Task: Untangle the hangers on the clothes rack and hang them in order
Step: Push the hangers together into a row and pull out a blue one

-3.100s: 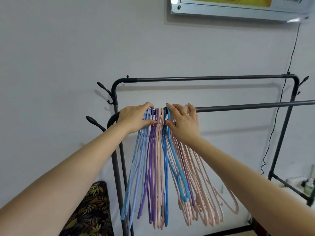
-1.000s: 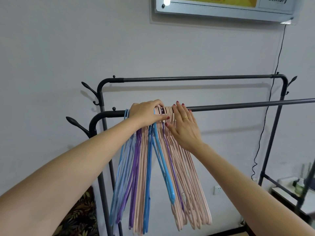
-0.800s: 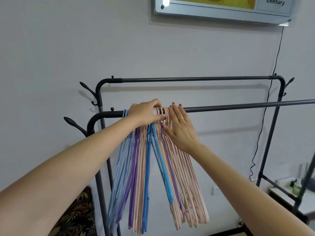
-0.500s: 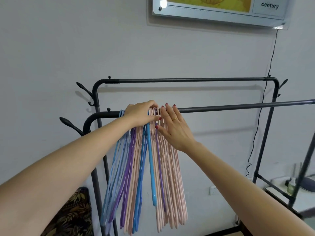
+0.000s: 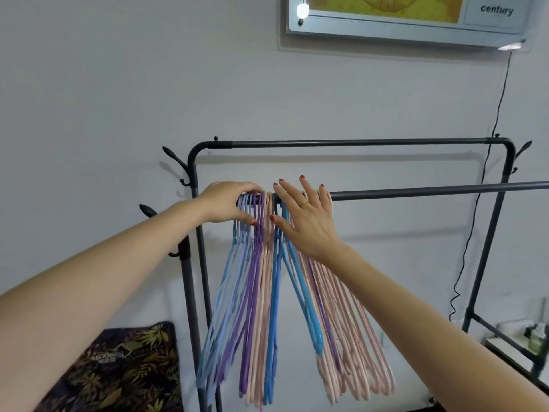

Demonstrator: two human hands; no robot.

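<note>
Hangers point(image 5: 267, 292) bunched on front rail point(image 5: 430, 190) of black clothes rack point(image 5: 356, 142), near left end; light blue, purple, pink, blue, pink groups fan downward. Left hand point(image 5: 228, 203) curled over hook tops on rail, thumb beneath, gripping light blue and purple group. Right hand point(image 5: 306, 218) spread flat, fingers straight, pressing against pink hangers right of blue hanger point(image 5: 306, 298). Patterned cushion point(image 5: 124, 370) lower left.

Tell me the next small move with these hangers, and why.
Probably slide the blue hanger leftward along the rail to join the other blue hangers. It hangs splayed across the pink hangers, the right hand lies flat against it, and the left hand holds the sorted bunch.
</note>
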